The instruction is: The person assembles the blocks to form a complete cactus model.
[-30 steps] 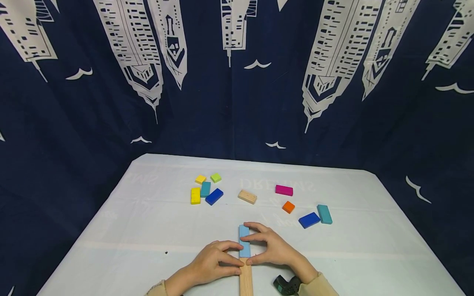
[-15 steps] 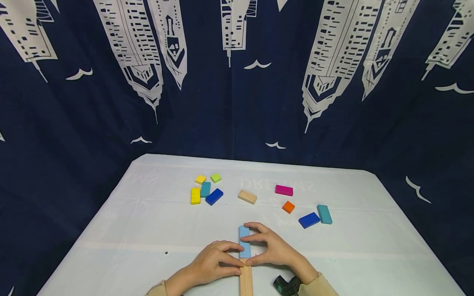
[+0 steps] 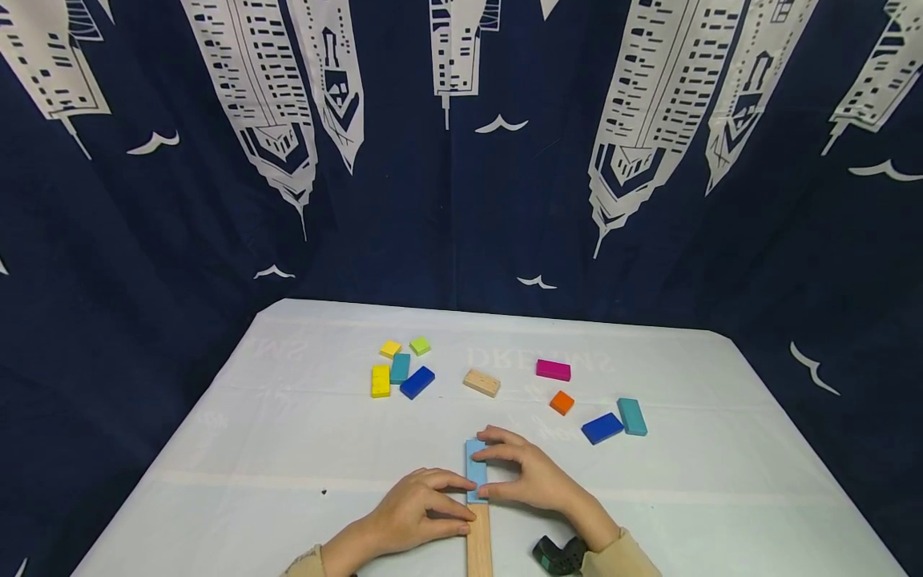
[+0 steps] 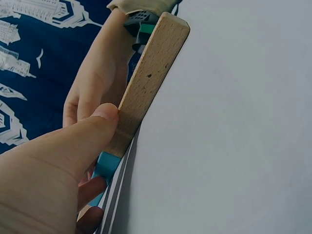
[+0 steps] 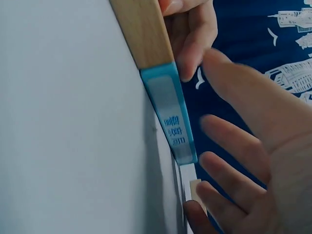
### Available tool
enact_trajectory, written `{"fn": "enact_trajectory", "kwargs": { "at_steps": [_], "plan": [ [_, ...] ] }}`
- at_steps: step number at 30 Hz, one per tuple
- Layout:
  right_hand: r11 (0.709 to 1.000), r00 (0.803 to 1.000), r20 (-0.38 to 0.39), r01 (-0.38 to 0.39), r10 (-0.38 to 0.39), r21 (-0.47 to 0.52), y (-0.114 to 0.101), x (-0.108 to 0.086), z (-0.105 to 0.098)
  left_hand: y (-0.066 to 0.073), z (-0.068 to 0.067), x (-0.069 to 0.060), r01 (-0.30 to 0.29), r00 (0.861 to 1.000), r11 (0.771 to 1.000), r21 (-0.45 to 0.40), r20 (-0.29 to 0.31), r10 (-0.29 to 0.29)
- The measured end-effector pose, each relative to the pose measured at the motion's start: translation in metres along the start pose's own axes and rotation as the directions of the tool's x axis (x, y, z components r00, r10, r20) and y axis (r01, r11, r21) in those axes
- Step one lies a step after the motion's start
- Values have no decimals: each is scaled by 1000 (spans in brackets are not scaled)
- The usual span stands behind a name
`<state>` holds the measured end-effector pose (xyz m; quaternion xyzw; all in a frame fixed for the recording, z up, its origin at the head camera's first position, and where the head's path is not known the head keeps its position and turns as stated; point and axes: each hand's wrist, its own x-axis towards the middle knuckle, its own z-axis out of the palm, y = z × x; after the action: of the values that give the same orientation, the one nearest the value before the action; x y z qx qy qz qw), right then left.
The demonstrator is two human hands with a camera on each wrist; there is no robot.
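Observation:
A long plain wooden block (image 3: pixel 479 541) and a light-blue block (image 3: pixel 476 473) lie end to end in line at the near middle of the table. My left hand (image 3: pixel 414 513) is on their left side; its thumb touches the wood (image 4: pixel 146 83) in the left wrist view, and its fingertips reach over near the joint. My right hand (image 3: pixel 537 477) is at the blue block's right side with fingers spread. In the right wrist view, the blue block (image 5: pixel 170 112) shows a printed label, and the right fingers (image 5: pixel 229 141) stand apart from it.
Loose blocks lie farther back on the white table (image 3: pixel 252 417): yellow (image 3: pixel 380 381), teal (image 3: pixel 400 369), blue (image 3: pixel 417 383), green (image 3: pixel 421 346), wooden (image 3: pixel 481 383), magenta (image 3: pixel 554 370), orange (image 3: pixel 562 403), and another blue (image 3: pixel 602 429) and teal (image 3: pixel 632 417). A black device (image 3: pixel 558 555) is by the right wrist.
The right hand has shifted slightly away from the body along the blue block, its thumb moving from the joint onto the blue block's side. The left hand stays in place.

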<state>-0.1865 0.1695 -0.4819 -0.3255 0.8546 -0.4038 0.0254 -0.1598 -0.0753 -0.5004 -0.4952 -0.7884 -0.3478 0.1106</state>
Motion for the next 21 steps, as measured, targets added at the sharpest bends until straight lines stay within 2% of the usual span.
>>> {"fn": "enact_trajectory", "kwargs": {
  "at_steps": [4,8,11,14,21],
  "plan": [
    [999,993,-112,-38,38,6,1,3,-10,0,0,0,1,1000,1000,6,-1,-1],
    [993,964,-239,-108,118,54,3,4,-21,-1,1,0,10,1000,1000,3,-4,-10],
    [979,928,-313,-184,203,90,3,4,-31,-1,2,0,16,1000,1000,-5,-6,-16],
    [970,887,-392,-227,244,90,8,2,-41,-1,3,0,12,1000,1000,-8,-13,-13],
    [962,784,-580,-272,222,2,30,-6,-60,-2,3,0,5,1000,1000,-10,-28,-5]
  ]
}}
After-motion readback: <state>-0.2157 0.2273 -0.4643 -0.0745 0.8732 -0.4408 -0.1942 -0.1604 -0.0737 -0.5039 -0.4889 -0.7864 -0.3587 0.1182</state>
